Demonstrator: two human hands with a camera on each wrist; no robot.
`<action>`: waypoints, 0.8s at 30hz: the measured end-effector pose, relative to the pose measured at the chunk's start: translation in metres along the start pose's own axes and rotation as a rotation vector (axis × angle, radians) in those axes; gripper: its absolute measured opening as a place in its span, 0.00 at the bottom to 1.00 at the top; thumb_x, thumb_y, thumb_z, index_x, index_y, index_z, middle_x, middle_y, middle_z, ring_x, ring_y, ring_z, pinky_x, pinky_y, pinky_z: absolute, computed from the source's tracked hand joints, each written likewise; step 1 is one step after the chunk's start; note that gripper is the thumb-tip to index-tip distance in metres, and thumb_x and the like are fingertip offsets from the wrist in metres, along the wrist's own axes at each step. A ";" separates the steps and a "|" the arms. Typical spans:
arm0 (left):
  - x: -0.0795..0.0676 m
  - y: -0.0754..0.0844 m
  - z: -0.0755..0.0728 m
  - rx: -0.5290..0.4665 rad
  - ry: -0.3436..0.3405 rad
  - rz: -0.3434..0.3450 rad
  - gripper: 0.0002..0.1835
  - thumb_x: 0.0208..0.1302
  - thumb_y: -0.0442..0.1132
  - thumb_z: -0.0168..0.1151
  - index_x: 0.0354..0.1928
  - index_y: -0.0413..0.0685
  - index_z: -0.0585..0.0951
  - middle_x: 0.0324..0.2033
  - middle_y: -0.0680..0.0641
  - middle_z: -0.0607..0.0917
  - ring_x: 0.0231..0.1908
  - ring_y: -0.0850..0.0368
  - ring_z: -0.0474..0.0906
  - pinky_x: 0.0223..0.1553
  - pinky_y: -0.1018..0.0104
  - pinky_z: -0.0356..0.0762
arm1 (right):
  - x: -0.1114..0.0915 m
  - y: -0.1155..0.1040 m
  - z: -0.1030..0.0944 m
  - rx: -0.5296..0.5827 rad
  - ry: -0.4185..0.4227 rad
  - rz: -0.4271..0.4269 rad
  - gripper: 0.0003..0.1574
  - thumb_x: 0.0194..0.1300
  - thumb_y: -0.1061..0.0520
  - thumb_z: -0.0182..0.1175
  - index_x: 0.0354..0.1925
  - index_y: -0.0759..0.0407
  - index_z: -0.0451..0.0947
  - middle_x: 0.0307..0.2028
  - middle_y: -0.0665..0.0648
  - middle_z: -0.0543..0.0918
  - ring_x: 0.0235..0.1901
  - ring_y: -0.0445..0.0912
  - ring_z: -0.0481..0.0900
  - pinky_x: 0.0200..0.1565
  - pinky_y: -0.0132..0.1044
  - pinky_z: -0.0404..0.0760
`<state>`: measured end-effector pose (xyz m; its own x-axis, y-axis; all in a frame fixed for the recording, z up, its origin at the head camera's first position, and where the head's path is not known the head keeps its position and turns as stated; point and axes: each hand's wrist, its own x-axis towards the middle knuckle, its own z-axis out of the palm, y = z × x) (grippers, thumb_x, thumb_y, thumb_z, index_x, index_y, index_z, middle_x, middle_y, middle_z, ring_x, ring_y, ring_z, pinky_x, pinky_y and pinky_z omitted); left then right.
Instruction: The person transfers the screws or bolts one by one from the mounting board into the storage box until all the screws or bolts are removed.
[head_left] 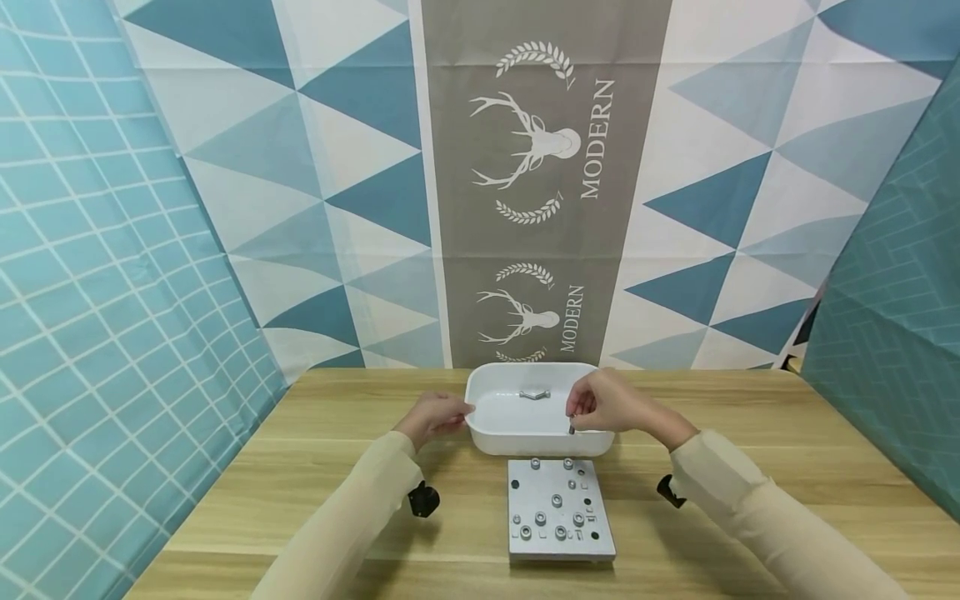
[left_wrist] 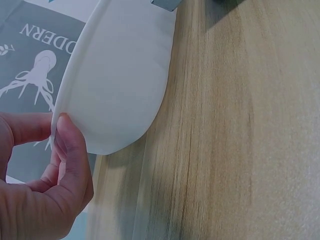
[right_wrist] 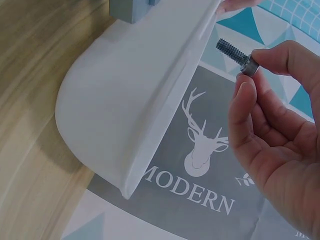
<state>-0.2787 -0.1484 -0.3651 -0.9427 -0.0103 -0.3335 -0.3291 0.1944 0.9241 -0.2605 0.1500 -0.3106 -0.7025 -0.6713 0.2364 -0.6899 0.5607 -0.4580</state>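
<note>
A white basin [head_left: 501,446] stands on the table behind a metal plate. My left hand [head_left: 437,414] pinches its left rim between thumb and fingers, as the left wrist view shows closely. Over the basin's right side, my right hand [head_left: 606,400] holds a bolt [right_wrist: 233,51] by its round head, the threaded shank pointing away from the fingertips. More bolts [head_left: 535,395] lie on the basin floor near the back. The silver plate [head_left: 528,500] in front carries several round-headed bolts [head_left: 557,501] and some dark holes.
The wooden table [head_left: 330,475] reaches back to a patterned cloth wall [head_left: 375,208]. Blue tile-print cloth [head_left: 97,275] hangs on the left, and teal cloth [head_left: 892,333] on the right. Dark wrist-worn devices [head_left: 424,500] show beneath both forearms.
</note>
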 end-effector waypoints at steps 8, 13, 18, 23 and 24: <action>-0.001 0.000 0.000 0.020 0.010 -0.013 0.12 0.61 0.33 0.63 0.44 0.31 0.80 0.27 0.50 0.78 0.26 0.64 0.76 0.35 0.76 0.82 | 0.009 0.003 -0.005 -0.010 0.015 -0.003 0.04 0.47 0.65 0.65 0.23 0.57 0.82 0.20 0.50 0.83 0.21 0.31 0.74 0.26 0.25 0.79; -0.001 0.000 0.000 0.015 0.011 -0.015 0.12 0.61 0.33 0.63 0.44 0.31 0.80 0.27 0.50 0.79 0.26 0.64 0.76 0.35 0.76 0.82 | 0.013 0.006 -0.009 -0.024 0.006 0.018 0.02 0.48 0.64 0.65 0.23 0.58 0.82 0.20 0.50 0.83 0.21 0.32 0.74 0.26 0.25 0.79; -0.002 0.000 0.001 0.001 -0.002 -0.001 0.11 0.61 0.31 0.63 0.43 0.30 0.80 0.25 0.51 0.78 0.26 0.64 0.75 0.35 0.76 0.83 | 0.017 0.007 -0.011 -0.030 0.008 0.031 0.02 0.49 0.62 0.66 0.23 0.60 0.82 0.21 0.50 0.83 0.21 0.33 0.74 0.27 0.25 0.78; -0.002 0.000 0.001 -0.003 -0.003 0.009 0.10 0.61 0.31 0.62 0.42 0.31 0.80 0.24 0.52 0.77 0.25 0.65 0.74 0.36 0.75 0.83 | 0.021 0.011 -0.013 -0.032 0.019 0.016 0.02 0.49 0.62 0.66 0.24 0.61 0.82 0.21 0.51 0.83 0.21 0.33 0.75 0.27 0.25 0.78; -0.002 0.000 0.001 -0.002 -0.001 0.008 0.10 0.61 0.31 0.62 0.42 0.31 0.80 0.24 0.52 0.77 0.25 0.65 0.74 0.36 0.75 0.83 | 0.021 0.012 -0.013 -0.033 0.021 0.015 0.02 0.49 0.62 0.66 0.24 0.61 0.82 0.21 0.51 0.84 0.22 0.33 0.75 0.27 0.25 0.78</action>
<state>-0.2764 -0.1476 -0.3645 -0.9454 -0.0079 -0.3258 -0.3212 0.1921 0.9273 -0.2856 0.1487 -0.2995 -0.7160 -0.6526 0.2480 -0.6845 0.5864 -0.4332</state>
